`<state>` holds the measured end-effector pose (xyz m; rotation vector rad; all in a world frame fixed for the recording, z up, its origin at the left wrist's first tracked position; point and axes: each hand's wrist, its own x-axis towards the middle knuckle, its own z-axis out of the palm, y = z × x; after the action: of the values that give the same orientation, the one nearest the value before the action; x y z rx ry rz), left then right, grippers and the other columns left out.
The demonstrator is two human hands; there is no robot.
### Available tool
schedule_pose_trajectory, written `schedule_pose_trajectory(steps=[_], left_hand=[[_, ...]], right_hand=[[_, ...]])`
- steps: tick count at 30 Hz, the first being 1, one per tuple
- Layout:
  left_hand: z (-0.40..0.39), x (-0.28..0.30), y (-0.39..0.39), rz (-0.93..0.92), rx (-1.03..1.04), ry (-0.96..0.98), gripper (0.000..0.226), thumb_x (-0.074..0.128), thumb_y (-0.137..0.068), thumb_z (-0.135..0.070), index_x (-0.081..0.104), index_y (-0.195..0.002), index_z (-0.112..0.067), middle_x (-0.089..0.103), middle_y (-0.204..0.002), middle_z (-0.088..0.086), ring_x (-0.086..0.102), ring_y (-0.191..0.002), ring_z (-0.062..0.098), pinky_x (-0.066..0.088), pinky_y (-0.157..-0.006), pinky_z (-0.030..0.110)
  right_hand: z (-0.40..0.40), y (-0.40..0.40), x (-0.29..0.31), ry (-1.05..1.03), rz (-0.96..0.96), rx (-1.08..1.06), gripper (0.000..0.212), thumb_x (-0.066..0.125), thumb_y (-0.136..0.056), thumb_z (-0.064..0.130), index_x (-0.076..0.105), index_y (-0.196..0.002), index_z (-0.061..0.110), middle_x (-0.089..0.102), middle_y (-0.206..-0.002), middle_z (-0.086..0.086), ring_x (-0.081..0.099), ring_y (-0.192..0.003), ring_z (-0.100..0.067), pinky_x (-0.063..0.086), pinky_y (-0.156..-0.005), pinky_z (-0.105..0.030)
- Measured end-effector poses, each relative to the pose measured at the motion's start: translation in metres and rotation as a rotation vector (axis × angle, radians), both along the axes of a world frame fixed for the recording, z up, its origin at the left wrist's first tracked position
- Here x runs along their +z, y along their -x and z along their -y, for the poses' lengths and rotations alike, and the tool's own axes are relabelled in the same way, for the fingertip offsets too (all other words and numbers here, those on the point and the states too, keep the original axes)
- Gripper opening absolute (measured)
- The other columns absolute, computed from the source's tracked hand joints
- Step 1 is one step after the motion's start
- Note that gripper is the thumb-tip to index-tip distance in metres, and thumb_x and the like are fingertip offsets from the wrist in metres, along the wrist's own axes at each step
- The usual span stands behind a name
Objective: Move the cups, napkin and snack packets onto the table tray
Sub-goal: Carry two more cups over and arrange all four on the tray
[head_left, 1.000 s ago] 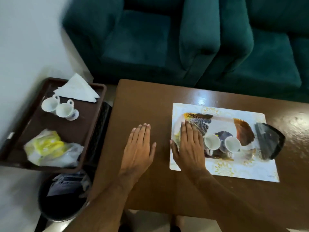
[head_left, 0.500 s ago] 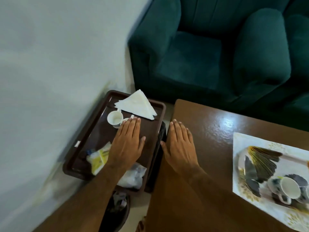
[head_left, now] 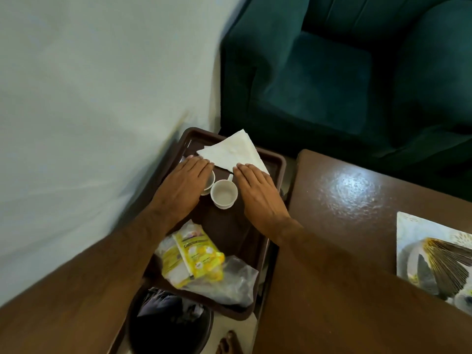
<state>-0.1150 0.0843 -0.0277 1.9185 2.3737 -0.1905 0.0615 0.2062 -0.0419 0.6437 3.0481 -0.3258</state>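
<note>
Two white cups stand on the brown side tray (head_left: 277,162). One cup (head_left: 224,193) is in full view between my hands; the other cup (head_left: 210,182) is mostly hidden under my left hand (head_left: 185,185). My right hand (head_left: 258,191) is flat, fingers together, just right of the visible cup, fingertips at the edge of the folded white napkin (head_left: 233,152). Neither hand holds anything. Yellow snack packets (head_left: 196,254) in clear plastic lie at the tray's near end. A corner of the patterned table tray (head_left: 408,241) shows at far right on the brown table (head_left: 344,200).
A white wall is close on the left. A dark green sofa (head_left: 332,72) stands behind the trays. A black bin (head_left: 168,325) sits under the brown tray's near end, and bare toes (head_left: 229,343) show beside it.
The view has swung further left and down. Both hands moved forward over the brown tray: the left now covers one cup and the right left the table for the napkin's edge.
</note>
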Motion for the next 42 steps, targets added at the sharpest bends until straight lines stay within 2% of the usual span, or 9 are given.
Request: schedule_pose_trajectory(steps=[3,8,16,20,23,28,31,37,42], left_hand=[[-0.008,-0.002,0.011,0.022,-0.019,0.011,0.070,0.058,-0.096,-0.009,0.028,-0.159,-0.008,0.033,-0.165,0.013,0.028,-0.154,0.028,0.013,-0.131,0.039],[-0.012,-0.002,0.019,0.030,-0.025,0.032,0.065,0.060,-0.098,-0.013,0.033,-0.157,-0.010,0.033,-0.165,0.012,0.030,-0.154,0.027,0.014,-0.131,0.038],[0.000,0.007,0.005,0.180,0.230,-0.035,0.056,0.059,-0.098,-0.011,0.042,-0.151,0.001,0.042,-0.158,0.022,0.037,-0.148,0.035,0.022,-0.127,0.039],[0.013,0.005,-0.010,0.242,0.345,-0.134,0.034,0.057,-0.095,-0.001,0.060,-0.129,0.005,0.060,-0.134,0.024,0.053,-0.127,0.039,0.040,-0.112,0.043],[0.021,0.000,-0.021,0.270,0.421,-0.196,0.025,0.056,-0.094,0.001,0.066,-0.116,0.000,0.067,-0.119,0.021,0.060,-0.112,0.037,0.044,-0.100,0.045],[0.030,-0.008,-0.040,0.266,0.558,-0.247,0.027,0.050,-0.089,0.006,0.071,-0.104,-0.001,0.067,-0.101,0.021,0.060,-0.098,0.038,0.046,-0.086,0.047],[0.034,-0.012,-0.049,0.293,0.636,-0.260,0.022,0.049,-0.097,-0.002,0.071,-0.094,-0.003,0.067,-0.094,0.019,0.061,-0.091,0.035,0.046,-0.078,0.044],[0.037,-0.017,-0.064,0.346,0.647,-0.337,0.027,0.056,-0.103,-0.018,0.075,-0.091,-0.003,0.075,-0.086,0.019,0.068,-0.079,0.034,0.036,-0.065,0.033],[0.038,-0.010,-0.071,0.390,0.611,-0.445,0.028,0.061,-0.102,-0.020,0.075,-0.087,-0.001,0.073,-0.076,0.021,0.066,-0.068,0.036,0.046,-0.064,0.045]], right_hand=[[-0.002,0.008,-0.002,0.016,0.009,0.069,0.079,0.067,-0.084,-0.004,0.034,-0.155,0.008,0.037,-0.161,-0.014,0.032,-0.150,-0.033,0.029,-0.121,-0.047],[-0.004,0.012,0.001,0.036,-0.014,0.118,0.066,0.067,-0.086,-0.001,0.047,-0.148,0.008,0.049,-0.151,-0.016,0.043,-0.141,-0.035,0.039,-0.112,-0.047],[-0.008,0.005,0.000,0.085,-0.065,-0.063,0.037,0.067,-0.089,0.005,0.066,-0.126,0.010,0.064,-0.123,-0.012,0.056,-0.117,-0.032,0.046,-0.102,-0.044],[0.000,-0.004,-0.001,0.183,-0.107,-0.232,0.032,0.062,-0.093,0.003,0.068,-0.124,0.009,0.067,-0.120,-0.011,0.060,-0.114,-0.029,0.050,-0.101,-0.040],[0.007,-0.009,0.001,0.268,-0.160,-0.342,0.030,0.061,-0.093,0.002,0.071,-0.121,0.010,0.069,-0.116,-0.010,0.063,-0.108,-0.029,0.053,-0.098,-0.041],[0.021,-0.015,0.001,0.318,-0.173,-0.475,0.016,0.058,-0.092,0.007,0.074,-0.097,0.008,0.069,-0.097,-0.011,0.064,-0.088,-0.026,0.055,-0.086,-0.043],[0.028,-0.017,0.000,0.341,-0.181,-0.543,0.011,0.062,-0.091,0.012,0.071,-0.088,0.008,0.070,-0.088,-0.009,0.064,-0.081,-0.026,0.055,-0.087,-0.044],[0.036,-0.015,-0.005,0.412,-0.257,-0.652,0.022,0.060,-0.094,0.018,0.071,-0.077,0.008,0.071,-0.074,-0.008,0.066,-0.070,-0.027,0.058,-0.079,-0.045],[0.039,-0.019,-0.007,0.461,-0.308,-0.694,0.024,0.062,-0.097,0.021,0.075,-0.080,0.011,0.072,-0.074,-0.004,0.066,-0.068,-0.019,0.059,-0.088,-0.044]])
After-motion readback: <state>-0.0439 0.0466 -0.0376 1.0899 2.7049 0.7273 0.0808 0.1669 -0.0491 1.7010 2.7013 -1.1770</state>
